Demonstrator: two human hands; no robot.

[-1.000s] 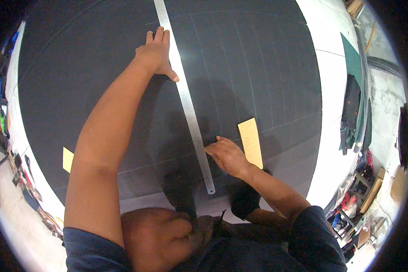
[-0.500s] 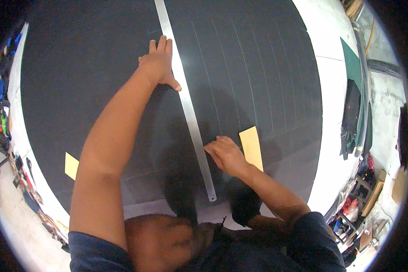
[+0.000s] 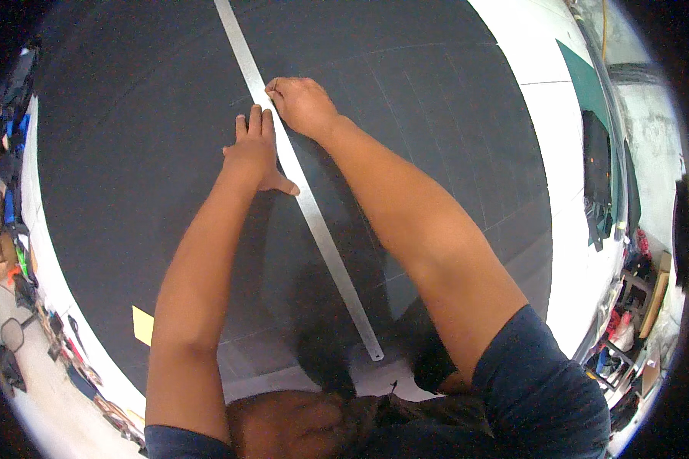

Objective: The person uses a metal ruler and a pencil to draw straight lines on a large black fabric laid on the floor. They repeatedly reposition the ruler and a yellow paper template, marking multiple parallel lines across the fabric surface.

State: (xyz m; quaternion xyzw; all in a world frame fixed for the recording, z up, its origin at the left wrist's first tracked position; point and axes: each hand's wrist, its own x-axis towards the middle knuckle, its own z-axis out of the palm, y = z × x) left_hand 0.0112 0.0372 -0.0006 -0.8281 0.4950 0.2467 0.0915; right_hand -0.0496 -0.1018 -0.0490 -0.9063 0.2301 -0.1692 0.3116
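A white desk (image 3: 536, 130) lies mostly under a black sheet (image 3: 130, 168), crossed by a long metal ruler (image 3: 323, 233) whose axis slants from the top edge, left of centre, to lower centre. Near upper centre, the left hand (image 3: 254, 159) spreads its fingers, thumb on the ruler; the right hand (image 3: 302, 105) pinches its fingers at the ruler's right edge, any held object indistinct. Lower left, a yellow card (image 3: 142, 325).

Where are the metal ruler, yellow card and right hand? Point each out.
Metal ruler (image 3: 326, 241): head view, bare stretch near the middle of its visible length.
Yellow card (image 3: 142, 326): head view, middle of its visible face.
Right hand (image 3: 303, 105): head view, back of the hand.
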